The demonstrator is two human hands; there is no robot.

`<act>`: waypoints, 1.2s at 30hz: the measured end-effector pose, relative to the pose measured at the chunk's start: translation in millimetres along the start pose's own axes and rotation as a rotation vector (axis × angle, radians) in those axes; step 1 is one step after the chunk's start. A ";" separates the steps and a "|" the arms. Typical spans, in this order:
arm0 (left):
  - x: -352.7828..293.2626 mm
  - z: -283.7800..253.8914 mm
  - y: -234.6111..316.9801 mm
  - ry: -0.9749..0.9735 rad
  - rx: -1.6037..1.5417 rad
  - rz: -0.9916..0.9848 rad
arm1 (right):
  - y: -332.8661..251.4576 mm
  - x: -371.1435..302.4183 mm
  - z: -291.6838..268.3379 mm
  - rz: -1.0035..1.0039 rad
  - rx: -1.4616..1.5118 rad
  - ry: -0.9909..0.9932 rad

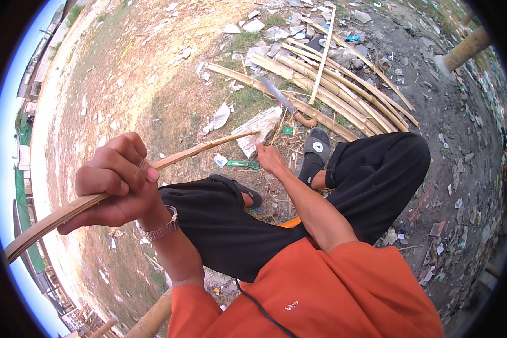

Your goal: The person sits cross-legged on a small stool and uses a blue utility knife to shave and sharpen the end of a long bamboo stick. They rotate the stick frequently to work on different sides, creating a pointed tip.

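Head view: the fingers [124,163] of the left hand [115,183] are curled tightly together around a long, curved bamboo strip [191,153], clamping it in a closed fist; a metal wristwatch [160,228] sits on that wrist. The strip runs from the lower left edge of the picture, through the fist, and rises to a thin tip near a pale flat slab [259,128] on the ground. The right hand [269,159] is extended forward and low, just beside that tip; its fingers point away from the camera, and whether they pinch the strip or hang free cannot be determined. A green-handled utility knife [243,164] lies on the ground just left of the right hand. The person sits with knees in black trousers [377,180] raised, wearing black sandals [315,149] and an orange shirt [321,293]. Beyond the feet, a pile of split bamboo lengths [332,90] lies on the dirt, with a large machete [287,104] resting across it.
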State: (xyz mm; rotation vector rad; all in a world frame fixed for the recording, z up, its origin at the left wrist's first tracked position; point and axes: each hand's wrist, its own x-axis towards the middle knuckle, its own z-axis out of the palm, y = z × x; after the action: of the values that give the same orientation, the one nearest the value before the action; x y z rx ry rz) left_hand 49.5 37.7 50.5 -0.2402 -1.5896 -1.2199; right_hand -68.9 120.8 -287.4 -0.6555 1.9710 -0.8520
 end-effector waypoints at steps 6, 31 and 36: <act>-1.3 -7.1 0.9 0.213 0.138 -0.012 | -9.7 4.6 8.4 -0.034 0.026 0.012; 3.8 -22.1 2.4 0.393 0.439 -0.023 | -55.7 -21.0 3.7 -0.049 -0.089 0.056; 3.4 -13.8 0.3 0.243 0.278 0.021 | 9.6 3.5 -10.2 0.194 -0.118 0.044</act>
State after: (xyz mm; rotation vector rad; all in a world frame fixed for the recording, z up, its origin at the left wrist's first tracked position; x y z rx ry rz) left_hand 56.6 25.6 52.3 0.0677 -1.5167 -0.9578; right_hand -80.7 127.5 -292.6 -0.5058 2.0979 -0.6409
